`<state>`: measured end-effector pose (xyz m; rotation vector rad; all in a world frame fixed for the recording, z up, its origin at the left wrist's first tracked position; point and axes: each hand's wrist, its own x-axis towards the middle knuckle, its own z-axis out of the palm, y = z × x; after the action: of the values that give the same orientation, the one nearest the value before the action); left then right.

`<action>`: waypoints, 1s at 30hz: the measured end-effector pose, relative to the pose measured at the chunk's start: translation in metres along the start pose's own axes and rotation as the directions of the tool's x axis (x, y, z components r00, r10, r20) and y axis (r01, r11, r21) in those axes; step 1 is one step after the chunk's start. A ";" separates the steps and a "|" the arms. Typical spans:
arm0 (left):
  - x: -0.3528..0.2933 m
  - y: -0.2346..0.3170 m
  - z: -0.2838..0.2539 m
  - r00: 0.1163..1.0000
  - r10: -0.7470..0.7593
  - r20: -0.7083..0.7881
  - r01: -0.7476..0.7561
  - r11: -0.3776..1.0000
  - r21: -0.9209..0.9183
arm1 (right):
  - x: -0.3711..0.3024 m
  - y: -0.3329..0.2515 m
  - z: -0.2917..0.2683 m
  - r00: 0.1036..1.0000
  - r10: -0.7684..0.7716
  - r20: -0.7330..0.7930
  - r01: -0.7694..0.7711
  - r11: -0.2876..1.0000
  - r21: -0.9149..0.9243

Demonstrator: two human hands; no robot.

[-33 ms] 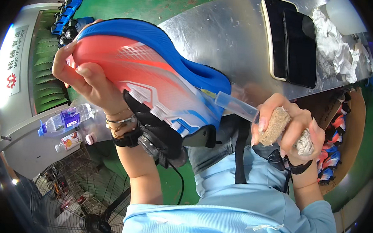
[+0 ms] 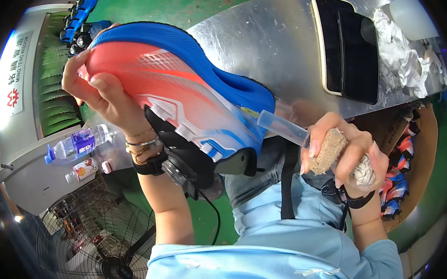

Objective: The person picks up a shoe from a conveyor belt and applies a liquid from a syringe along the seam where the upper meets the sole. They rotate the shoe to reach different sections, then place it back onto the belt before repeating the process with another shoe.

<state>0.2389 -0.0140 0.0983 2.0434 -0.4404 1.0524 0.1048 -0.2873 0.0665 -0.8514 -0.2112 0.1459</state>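
Observation:
A sports shoe (image 2: 185, 99) with a blue sole and a red-to-white upper is held on its side in the air. My left hand (image 2: 109, 95) is closed round its toe end, some fingers hidden behind it. In my right hand (image 2: 352, 141) is a syringe (image 2: 283, 128) with a translucent barrel. Its thin yellowish tip reaches the shoe near the seam between sole and upper; I cannot tell whether it touches. The same hand also grips a tan, rough-textured block (image 2: 328, 151) between the fingers and a crumpled whitish wad (image 2: 364, 170) against the palm.
A metal table (image 2: 249, 42) bears two dark-screened phones (image 2: 358, 58) and crumpled white tissue (image 2: 400, 55). At right stands a cardboard box (image 2: 424, 165) of colourful shoe parts. A plastic bottle (image 2: 79, 143) lies at left, above a fan (image 2: 112, 245). Blue-soled shoes (image 2: 91, 4) line the far left.
The shoe has shifted very slightly to the left. Both hands keep the same grip.

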 end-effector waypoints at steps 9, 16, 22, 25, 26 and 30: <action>-0.008 -0.034 0.003 0.933 -0.351 0.076 0.359 0.916 -0.178 | -0.012 -0.001 -0.003 0.999 0.043 -0.013 -0.044 0.995 -0.086; -0.031 -0.056 0.004 0.849 -0.523 0.082 0.524 0.808 -0.269 | -0.006 0.002 -0.001 1.000 -0.006 -0.004 0.005 0.976 -0.217; -0.055 -0.049 -0.020 0.563 -0.768 0.306 0.817 0.461 -0.347 | 0.003 0.015 0.004 0.999 -0.015 -0.036 0.006 0.973 -0.233; -0.068 -0.052 -0.043 0.501 -0.812 0.298 0.864 0.451 -0.225 | 0.002 0.014 0.008 0.998 -0.055 -0.032 0.044 0.959 -0.279; -0.075 -0.049 -0.050 0.502 -0.813 0.297 0.864 0.451 -0.224 | 0.001 0.013 0.009 0.997 -0.062 -0.046 0.045 0.952 -0.301; -0.093 -0.001 -0.084 0.409 -0.877 0.254 0.911 0.378 -0.164 | -0.004 0.009 0.013 0.998 0.001 -0.068 -0.016 0.977 -0.211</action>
<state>0.1393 0.0473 0.0531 1.6605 0.4746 0.1316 0.0969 -0.2725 0.0674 -1.0679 -0.1613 0.1035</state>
